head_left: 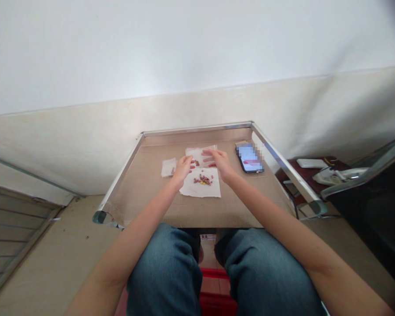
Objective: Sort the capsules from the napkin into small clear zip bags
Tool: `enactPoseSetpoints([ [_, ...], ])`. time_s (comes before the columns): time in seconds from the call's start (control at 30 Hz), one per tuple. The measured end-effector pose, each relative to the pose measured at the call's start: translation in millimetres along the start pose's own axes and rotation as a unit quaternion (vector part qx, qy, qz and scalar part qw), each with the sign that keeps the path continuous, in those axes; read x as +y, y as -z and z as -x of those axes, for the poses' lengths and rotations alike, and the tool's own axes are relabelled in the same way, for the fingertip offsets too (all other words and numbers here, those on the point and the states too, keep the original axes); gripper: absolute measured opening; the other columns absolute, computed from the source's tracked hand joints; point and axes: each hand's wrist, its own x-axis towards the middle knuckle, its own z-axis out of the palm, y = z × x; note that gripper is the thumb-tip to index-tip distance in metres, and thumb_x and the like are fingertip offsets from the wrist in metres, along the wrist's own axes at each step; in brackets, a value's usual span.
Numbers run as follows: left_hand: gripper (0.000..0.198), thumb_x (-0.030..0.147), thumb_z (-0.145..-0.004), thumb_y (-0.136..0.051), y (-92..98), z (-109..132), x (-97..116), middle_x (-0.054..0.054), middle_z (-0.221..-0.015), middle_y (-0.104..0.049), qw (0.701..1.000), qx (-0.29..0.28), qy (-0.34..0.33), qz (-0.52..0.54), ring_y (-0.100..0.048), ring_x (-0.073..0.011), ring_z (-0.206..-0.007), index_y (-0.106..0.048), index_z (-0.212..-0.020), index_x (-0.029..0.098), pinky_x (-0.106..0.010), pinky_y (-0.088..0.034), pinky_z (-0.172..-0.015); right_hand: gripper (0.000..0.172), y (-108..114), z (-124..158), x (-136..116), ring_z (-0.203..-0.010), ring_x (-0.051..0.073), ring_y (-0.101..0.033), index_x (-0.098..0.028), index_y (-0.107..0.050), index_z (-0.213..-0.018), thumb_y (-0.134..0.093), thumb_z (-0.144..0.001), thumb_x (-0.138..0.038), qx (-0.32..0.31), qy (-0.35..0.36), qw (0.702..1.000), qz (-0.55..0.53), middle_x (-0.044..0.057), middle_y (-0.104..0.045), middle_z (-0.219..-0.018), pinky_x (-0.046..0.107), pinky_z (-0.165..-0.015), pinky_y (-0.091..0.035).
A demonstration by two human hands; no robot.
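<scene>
My left hand hangs just above the left edge of a square white paper tissue, fingers bunched toward a smaller folded tissue. On the square tissue lies a small heap of pink, brown and yellow beads or candies. My right hand has its fingers spread over a third tissue at the back. A few red and brown bits lie between my hands. Whether my left hand holds anything is too small to tell.
The tissues lie on a cardboard-covered table with a metal rim. A smartphone lies face up at the back right. A dark red shelf with white objects stands to the right, and a wall rises behind.
</scene>
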Motion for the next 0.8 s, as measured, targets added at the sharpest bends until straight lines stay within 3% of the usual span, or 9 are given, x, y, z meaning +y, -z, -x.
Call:
enactPoseSetpoints([
  [0.07, 0.027, 0.038, -0.079, -0.044, 0.4, 2, 1, -0.009, -0.089, -0.062, 0.996, -0.051, 0.052, 0.043, -0.06, -0.0134, -0.069, -0.055, -0.087, 0.015, -0.025, -0.044, -0.062, 0.039, 2, 0, 2, -0.07, 0.013, -0.062, -0.015, -0.062, -0.094, -0.036, -0.084, -0.043, 0.008, -0.014, 1.0, -0.016, 0.012, -0.063, -0.104, 0.021, -0.053, -0.043],
  [0.13, 0.025, 0.036, -0.076, -0.049, 0.6, 4, 3, -0.009, -0.085, -0.063, 0.994, -0.067, 0.058, 0.064, -0.06, -0.0127, -0.066, -0.057, -0.085, 0.014, -0.024, -0.044, -0.061, 0.043, 5, -1, 7, -0.067, 0.012, -0.061, -0.015, -0.062, -0.093, -0.033, -0.084, -0.046, 0.023, -0.024, 0.999, -0.018, 0.012, -0.064, -0.102, 0.021, -0.051, -0.043],
  [0.37, 0.023, 0.032, -0.068, -0.059, 2.8, 4, 5, -0.009, -0.089, -0.066, 0.994, -0.074, 0.023, 0.081, -0.059, -0.0113, -0.067, -0.063, -0.083, 0.015, -0.023, -0.043, -0.063, 0.045, 11, -5, 25, -0.064, 0.013, -0.06, -0.014, -0.064, -0.084, -0.037, -0.081, -0.05, 0.091, -0.052, 0.994, -0.042, 0.012, -0.065, -0.096, 0.022, -0.049, -0.042],
  [0.8, 0.025, 0.026, -0.063, -0.065, 2.6, 5, 4, -0.008, -0.086, -0.064, 0.996, -0.07, -0.01, 0.052, -0.059, -0.0137, -0.073, -0.061, -0.086, 0.015, -0.026, -0.042, -0.066, 0.04, 9, -3, 19, -0.056, 0.008, -0.056, -0.016, -0.065, -0.082, -0.038, -0.083, -0.045, 0.093, -0.092, 0.985, -0.108, 0.007, -0.066, -0.088, 0.018, -0.045, -0.038],
])
